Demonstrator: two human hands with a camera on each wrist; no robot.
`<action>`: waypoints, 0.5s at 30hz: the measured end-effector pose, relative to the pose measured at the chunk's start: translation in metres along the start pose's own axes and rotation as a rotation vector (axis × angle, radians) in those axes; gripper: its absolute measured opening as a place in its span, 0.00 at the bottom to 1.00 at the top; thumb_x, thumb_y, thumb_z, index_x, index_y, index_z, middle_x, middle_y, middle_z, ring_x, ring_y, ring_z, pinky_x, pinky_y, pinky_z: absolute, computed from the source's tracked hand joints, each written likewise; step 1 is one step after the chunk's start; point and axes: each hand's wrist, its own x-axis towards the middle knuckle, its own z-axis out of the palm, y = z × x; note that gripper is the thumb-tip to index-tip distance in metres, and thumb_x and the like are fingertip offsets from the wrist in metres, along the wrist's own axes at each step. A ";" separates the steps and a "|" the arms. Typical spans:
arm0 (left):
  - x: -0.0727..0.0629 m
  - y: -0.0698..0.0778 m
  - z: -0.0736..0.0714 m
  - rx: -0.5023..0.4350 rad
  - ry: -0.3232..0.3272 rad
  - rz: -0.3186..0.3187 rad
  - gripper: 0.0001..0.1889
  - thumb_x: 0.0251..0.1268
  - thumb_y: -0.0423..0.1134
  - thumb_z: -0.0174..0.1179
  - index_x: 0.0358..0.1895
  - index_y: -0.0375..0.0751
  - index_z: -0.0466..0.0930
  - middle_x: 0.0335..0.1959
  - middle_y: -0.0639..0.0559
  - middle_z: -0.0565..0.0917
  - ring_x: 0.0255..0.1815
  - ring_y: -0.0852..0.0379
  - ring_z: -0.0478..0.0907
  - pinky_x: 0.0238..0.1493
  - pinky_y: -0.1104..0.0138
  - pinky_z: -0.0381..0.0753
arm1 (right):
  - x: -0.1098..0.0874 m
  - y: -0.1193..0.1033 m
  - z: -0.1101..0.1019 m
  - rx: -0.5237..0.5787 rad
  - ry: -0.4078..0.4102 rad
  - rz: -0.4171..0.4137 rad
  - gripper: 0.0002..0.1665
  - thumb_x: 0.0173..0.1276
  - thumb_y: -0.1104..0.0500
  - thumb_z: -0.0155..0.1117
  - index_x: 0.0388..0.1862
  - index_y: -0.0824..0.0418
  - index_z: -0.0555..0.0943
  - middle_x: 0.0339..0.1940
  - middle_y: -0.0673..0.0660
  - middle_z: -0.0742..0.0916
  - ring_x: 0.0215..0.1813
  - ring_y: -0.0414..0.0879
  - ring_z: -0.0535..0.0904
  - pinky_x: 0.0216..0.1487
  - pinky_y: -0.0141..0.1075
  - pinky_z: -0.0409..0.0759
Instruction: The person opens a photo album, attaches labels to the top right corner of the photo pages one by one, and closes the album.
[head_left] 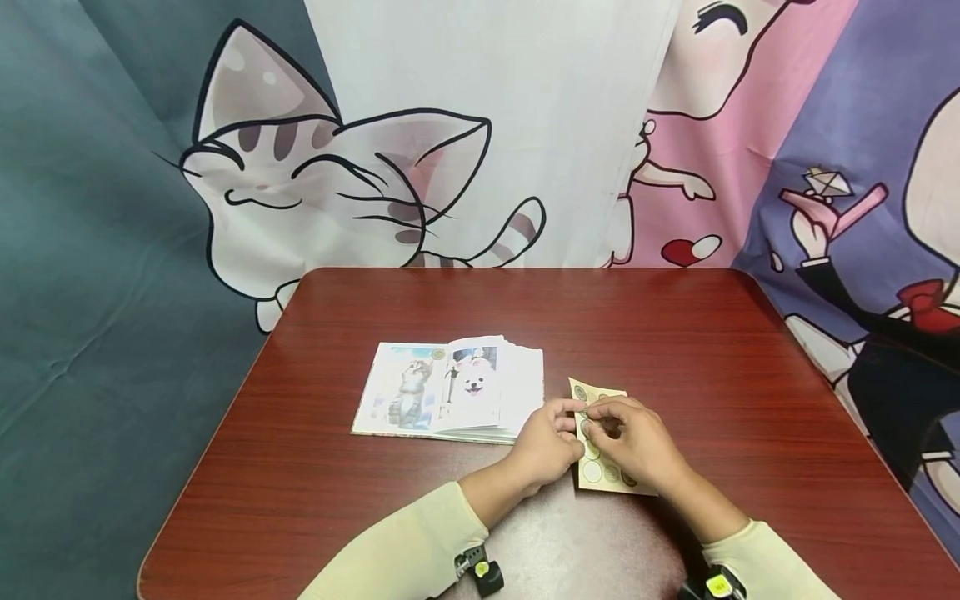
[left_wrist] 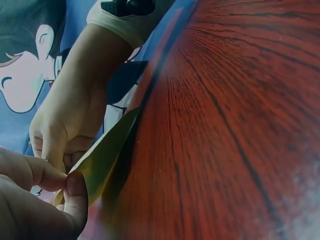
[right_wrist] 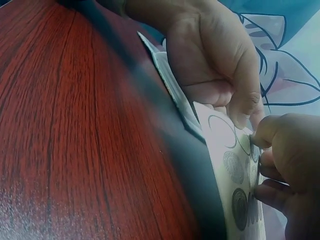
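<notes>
A cream sheet of round stickers (head_left: 592,472) is tilted up off the table between both hands. My left hand (head_left: 546,443) pinches its left edge between thumb and finger, as the left wrist view shows on the sheet's underside (left_wrist: 112,155). On the printed face, my right hand (head_left: 637,442) has thumb and index finger bent at a round sticker near the upper left. The fingertips partly hide that sticker. In the right wrist view several printed circles show on the sheet (right_wrist: 232,170), some pale and some dark, and the two hands' fingertips meet at its edge.
An open photo album (head_left: 521,375) lies left of the hands, with a kitten picture (head_left: 412,392) and a white dog picture (head_left: 474,387) showing. A small round sticker (head_left: 438,354) sits on the kitten page. Behind the reddish-brown table (head_left: 645,317) hangs a cartoon-printed curtain (head_left: 585,83).
</notes>
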 end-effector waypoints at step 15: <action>0.000 -0.001 0.000 0.031 0.047 0.035 0.34 0.48 0.13 0.53 0.60 0.43 0.78 0.44 0.52 0.80 0.30 0.60 0.75 0.24 0.74 0.74 | 0.002 -0.002 0.000 -0.038 0.070 -0.051 0.10 0.55 0.65 0.80 0.37 0.60 0.90 0.42 0.52 0.89 0.41 0.47 0.86 0.42 0.42 0.83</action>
